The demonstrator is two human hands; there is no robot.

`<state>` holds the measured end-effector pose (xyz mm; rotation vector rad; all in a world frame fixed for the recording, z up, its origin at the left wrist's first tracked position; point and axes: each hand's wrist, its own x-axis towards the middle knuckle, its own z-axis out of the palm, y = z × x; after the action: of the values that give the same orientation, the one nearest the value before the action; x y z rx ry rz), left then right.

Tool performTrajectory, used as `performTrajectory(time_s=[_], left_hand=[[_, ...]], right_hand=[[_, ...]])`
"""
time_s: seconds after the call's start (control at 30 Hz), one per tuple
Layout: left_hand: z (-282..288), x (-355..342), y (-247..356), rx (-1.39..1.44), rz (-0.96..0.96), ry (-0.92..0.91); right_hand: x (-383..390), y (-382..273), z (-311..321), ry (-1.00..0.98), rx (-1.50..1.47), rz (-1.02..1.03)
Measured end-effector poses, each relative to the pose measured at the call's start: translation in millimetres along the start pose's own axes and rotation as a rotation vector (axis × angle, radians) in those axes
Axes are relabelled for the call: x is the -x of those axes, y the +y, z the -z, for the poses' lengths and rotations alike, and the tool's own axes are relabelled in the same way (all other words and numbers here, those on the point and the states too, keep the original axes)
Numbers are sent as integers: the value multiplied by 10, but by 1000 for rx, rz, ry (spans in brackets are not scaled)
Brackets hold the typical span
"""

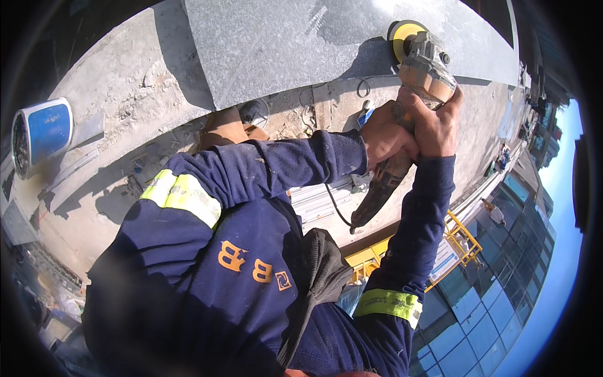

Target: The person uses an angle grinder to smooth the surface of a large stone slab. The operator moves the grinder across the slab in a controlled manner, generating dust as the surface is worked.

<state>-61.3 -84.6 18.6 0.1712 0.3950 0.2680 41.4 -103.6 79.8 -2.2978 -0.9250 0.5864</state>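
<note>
Both my hands are closed around an angle grinder point(422, 78) with a worn orange and grey housing. My left hand point(386, 135) grips its body, and my right hand point(438, 125) wraps the housing closer to the head. A yellow disc with a dark rim point(405, 39) is fitted at the far end. It stands at the grey metal sheet point(276, 53); I cannot tell if it touches. The dark rear handle point(380, 191) points back toward me, with a black power cord point(338, 207) coming off it. Part of the grinder is hidden by my fingers.
A blue and white bucket point(47, 135) lies at the left on dusty concrete point(119, 81). Rubble and cables lie under the sheet's near edge. Pale strips point(317, 204) lie below my arms. To the right are a yellow metal frame point(463, 239) and a glass facade point(483, 308).
</note>
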Motion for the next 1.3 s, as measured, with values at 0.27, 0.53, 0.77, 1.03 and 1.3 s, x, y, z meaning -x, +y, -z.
performTrajectory(time_s=[0.27,0.53,0.77,1.03,1.3], left_hand=[[114,648,85,32,-219,76],[1,180,51,24,-18,30],[15,224,85,44,-26,13],[97,666,112,157,-150,60],[-33,82,81,11,32,-6]], right_hand=[[397,-323,-311,-166,134,218],[50,-48,-81,-37,52,41],[71,-104,-127,-42,45,47],[405,-412,-330,-227,12,61],[-39,-13,-29,-30,50,52]])
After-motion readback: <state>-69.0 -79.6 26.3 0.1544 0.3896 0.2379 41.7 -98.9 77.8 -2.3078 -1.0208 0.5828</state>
